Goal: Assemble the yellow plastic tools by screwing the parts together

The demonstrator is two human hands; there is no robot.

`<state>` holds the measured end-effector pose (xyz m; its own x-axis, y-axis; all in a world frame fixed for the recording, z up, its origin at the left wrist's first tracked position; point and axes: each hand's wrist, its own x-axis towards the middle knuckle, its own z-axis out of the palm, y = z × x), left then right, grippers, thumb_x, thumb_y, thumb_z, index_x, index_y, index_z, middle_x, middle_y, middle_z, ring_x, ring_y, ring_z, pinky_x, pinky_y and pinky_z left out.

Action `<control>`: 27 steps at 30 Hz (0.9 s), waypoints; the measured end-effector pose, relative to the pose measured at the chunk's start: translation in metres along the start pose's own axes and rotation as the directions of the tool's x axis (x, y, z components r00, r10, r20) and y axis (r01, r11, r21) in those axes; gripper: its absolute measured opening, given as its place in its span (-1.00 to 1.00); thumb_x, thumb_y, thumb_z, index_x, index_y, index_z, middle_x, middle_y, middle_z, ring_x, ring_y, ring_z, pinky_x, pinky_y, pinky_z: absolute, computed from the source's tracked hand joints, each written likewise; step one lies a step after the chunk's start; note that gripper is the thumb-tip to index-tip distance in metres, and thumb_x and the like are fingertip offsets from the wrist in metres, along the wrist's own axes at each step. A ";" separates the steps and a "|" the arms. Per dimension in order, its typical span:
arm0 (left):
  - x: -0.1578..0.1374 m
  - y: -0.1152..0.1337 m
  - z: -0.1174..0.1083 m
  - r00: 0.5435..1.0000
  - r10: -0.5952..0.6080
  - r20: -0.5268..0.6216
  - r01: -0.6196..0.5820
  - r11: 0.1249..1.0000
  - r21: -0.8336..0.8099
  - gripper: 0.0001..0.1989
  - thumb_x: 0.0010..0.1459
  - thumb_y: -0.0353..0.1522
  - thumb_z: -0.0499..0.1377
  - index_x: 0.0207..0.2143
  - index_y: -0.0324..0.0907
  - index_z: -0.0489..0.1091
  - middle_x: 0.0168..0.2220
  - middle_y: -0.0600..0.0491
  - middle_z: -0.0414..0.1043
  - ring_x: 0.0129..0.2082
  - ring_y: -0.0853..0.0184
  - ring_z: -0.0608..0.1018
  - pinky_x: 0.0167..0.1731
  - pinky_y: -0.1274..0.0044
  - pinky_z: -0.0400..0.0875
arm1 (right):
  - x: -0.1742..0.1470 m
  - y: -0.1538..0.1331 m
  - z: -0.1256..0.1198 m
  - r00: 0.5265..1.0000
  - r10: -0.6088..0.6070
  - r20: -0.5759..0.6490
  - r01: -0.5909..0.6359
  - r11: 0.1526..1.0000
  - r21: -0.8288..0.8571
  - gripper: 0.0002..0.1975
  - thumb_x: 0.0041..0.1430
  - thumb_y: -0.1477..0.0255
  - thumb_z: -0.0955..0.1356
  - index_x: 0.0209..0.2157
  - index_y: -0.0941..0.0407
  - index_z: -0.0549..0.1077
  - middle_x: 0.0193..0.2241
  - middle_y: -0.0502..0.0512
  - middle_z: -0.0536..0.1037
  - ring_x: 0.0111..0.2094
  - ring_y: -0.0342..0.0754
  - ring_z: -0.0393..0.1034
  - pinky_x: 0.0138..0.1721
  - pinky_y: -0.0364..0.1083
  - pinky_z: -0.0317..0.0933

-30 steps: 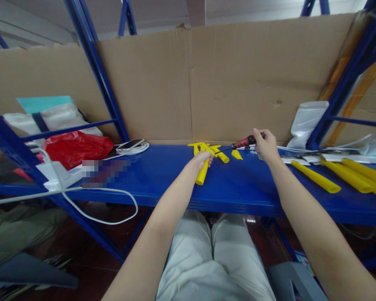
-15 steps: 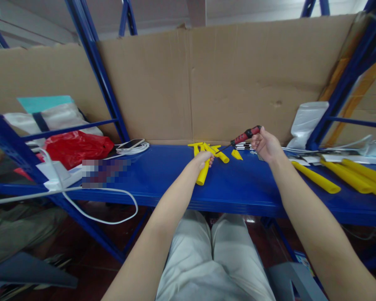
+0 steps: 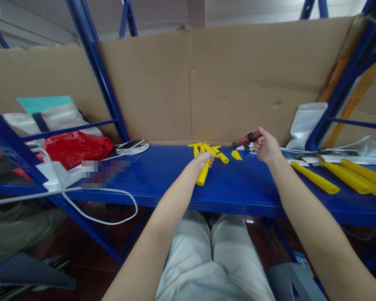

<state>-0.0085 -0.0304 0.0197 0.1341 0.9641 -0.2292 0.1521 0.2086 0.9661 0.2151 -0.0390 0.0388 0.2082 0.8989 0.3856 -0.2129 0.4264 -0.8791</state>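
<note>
Left hand [image 3: 205,161]: low over the bench [image 3: 163,179], with fingers curled firmly round a yellow handled piece [image 3: 201,179], leaving the tubular end poking out toward the lap.
Right hand [image 3: 267,145]: out to the right and raised, pinching the rear of the screwdriver [image 3: 247,139] between thumb and fingertips, with the remaining fingers loosely bent.
Screwdriver: red and black, tilted, grip end high, and slanting down leftward by a thin shaft [image 3: 224,149] to the left hand. Tip out of sight at the fingers; cannot tell whether seated in the yellow piece.
Just changed: and there, from a hand wrapped over the grip's end a second ago to a fingertip hold at the rear, now with far more of the red grip on show!
Meaning for the work: looks like a fresh hold for turning, judging by the pinch, with the yellow piece steadied in the left hand; apparently mid-job.
Behind the left hand: more yellow pieces [image 3: 223,157], close together, and just right of them a small yellow part [image 3: 237,155].
Near the right hand: slim white-and-black sticks [image 3: 246,147], too small to name.
Far right: yellow handles [image 3: 316,179] lying along the bench.
Left side: a phone [image 3: 130,144] resting on a coiled white cable [image 3: 142,149].
</note>
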 end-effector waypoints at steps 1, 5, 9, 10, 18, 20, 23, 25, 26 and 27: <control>-0.001 0.000 0.000 1.000 -0.001 -0.003 0.001 1.000 0.001 -0.78 0.14 -0.58 -0.04 -0.53 -0.20 0.19 -0.74 0.22 0.10 -0.77 0.55 0.17 -0.70 0.66 0.07 | 0.000 0.000 0.000 1.000 0.002 0.003 -0.002 1.000 0.003 -0.53 -0.11 0.02 0.43 -0.56 0.04 0.15 -0.79 -0.18 0.06 -0.76 -0.22 0.01 -0.79 -0.18 -0.07; -0.003 0.001 0.001 1.000 0.005 -0.014 -0.005 1.000 -0.006 -0.75 0.15 -0.59 -0.02 -0.56 -0.19 0.16 -0.75 0.23 0.08 -0.78 0.57 0.15 -0.71 0.67 0.04 | -0.004 -0.004 0.005 1.000 0.004 0.014 -0.004 1.000 0.018 -0.56 -0.07 -0.03 0.39 -0.49 0.04 0.26 -0.79 -0.20 0.04 -0.78 -0.23 -0.01 -0.80 -0.20 -0.08; -0.003 0.001 0.001 1.000 0.008 -0.010 -0.008 1.000 -0.012 -0.72 0.15 -0.59 -0.04 -0.59 -0.19 0.13 -0.76 0.23 0.07 -0.78 0.57 0.14 -0.72 0.67 0.05 | -0.007 -0.007 0.008 1.000 0.007 -0.001 -0.006 0.999 0.054 -0.60 -0.02 0.05 0.41 -0.49 0.06 0.26 -0.73 -0.16 0.21 -0.74 -0.26 0.07 -0.78 -0.24 -0.04; -0.003 0.001 0.000 1.000 0.006 -0.010 -0.006 1.000 -0.011 -0.73 0.14 -0.59 -0.03 -0.59 -0.19 0.13 -0.75 0.22 0.08 -0.78 0.57 0.15 -0.72 0.67 0.05 | -0.007 -0.006 0.009 1.000 0.006 -0.008 -0.005 0.998 0.056 -0.61 -0.02 0.08 0.42 -0.50 0.07 0.25 -0.71 -0.15 0.24 -0.73 -0.27 0.08 -0.78 -0.25 -0.03; -0.001 0.001 0.000 1.000 0.002 -0.018 -0.002 1.000 0.000 -0.75 0.13 -0.59 -0.03 -0.57 -0.19 0.14 -0.75 0.23 0.08 -0.78 0.57 0.14 -0.72 0.67 0.04 | -0.004 -0.001 0.007 0.993 -0.027 -0.117 0.034 0.998 0.056 -0.51 -0.24 0.11 0.52 -0.50 0.08 0.21 -0.69 -0.19 0.23 -0.72 -0.28 0.11 -0.76 -0.25 0.02; -0.001 0.001 0.000 1.000 -0.004 -0.011 0.004 1.000 -0.007 -0.74 0.13 -0.59 -0.04 -0.57 -0.19 0.14 -0.75 0.23 0.08 -0.78 0.57 0.14 -0.72 0.67 0.04 | -0.004 -0.001 0.007 0.991 -0.023 -0.130 0.031 0.998 0.061 -0.48 -0.29 0.11 0.53 -0.51 0.08 0.21 -0.68 -0.19 0.25 -0.70 -0.28 0.13 -0.74 -0.25 0.05; 0.000 0.001 0.000 1.000 -0.010 -0.009 0.010 1.000 -0.015 -0.74 0.12 -0.60 -0.04 -0.58 -0.19 0.13 -0.74 0.22 0.08 -0.78 0.57 0.14 -0.72 0.66 0.04 | -0.004 -0.001 0.008 0.990 -0.012 -0.139 0.022 0.997 0.072 -0.47 -0.32 0.10 0.53 -0.52 0.08 0.20 -0.71 -0.20 0.22 -0.71 -0.28 0.10 -0.75 -0.24 0.01; 0.000 0.001 0.000 1.000 -0.006 -0.015 0.006 1.000 -0.018 -0.75 0.11 -0.60 -0.03 -0.58 -0.19 0.13 -0.74 0.22 0.08 -0.77 0.56 0.15 -0.71 0.66 0.04 | -0.005 -0.001 0.009 0.990 -0.007 -0.138 0.017 0.997 0.075 -0.48 -0.31 0.10 0.53 -0.52 0.07 0.20 -0.74 -0.21 0.17 -0.73 -0.28 0.06 -0.76 -0.24 -0.03; 0.000 0.000 0.000 1.000 -0.002 -0.017 0.002 1.000 -0.020 -0.76 0.10 -0.60 -0.02 -0.58 -0.19 0.14 -0.74 0.21 0.08 -0.77 0.56 0.16 -0.71 0.66 0.04 | -0.005 -0.001 0.009 0.991 -0.007 -0.134 0.017 0.997 0.074 -0.49 -0.30 0.10 0.53 -0.51 0.07 0.21 -0.75 -0.22 0.14 -0.74 -0.28 0.04 -0.76 -0.24 -0.06; 0.000 0.000 0.000 1.000 0.001 -0.018 -0.002 1.000 -0.022 -0.77 0.09 -0.60 -0.01 -0.57 -0.19 0.15 -0.74 0.21 0.09 -0.77 0.56 0.16 -0.71 0.66 0.04 | -0.006 -0.001 0.009 0.992 -0.009 -0.123 0.018 0.997 0.073 -0.51 -0.27 0.09 0.52 -0.50 0.06 0.23 -0.76 -0.23 0.10 -0.75 -0.28 0.02 -0.76 -0.24 -0.08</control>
<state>-0.0083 -0.0304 0.0199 0.1162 0.9672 -0.2258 0.1303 0.2106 0.9689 0.2060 -0.0440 0.0402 0.3259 0.8757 0.3562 -0.2784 0.4490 -0.8490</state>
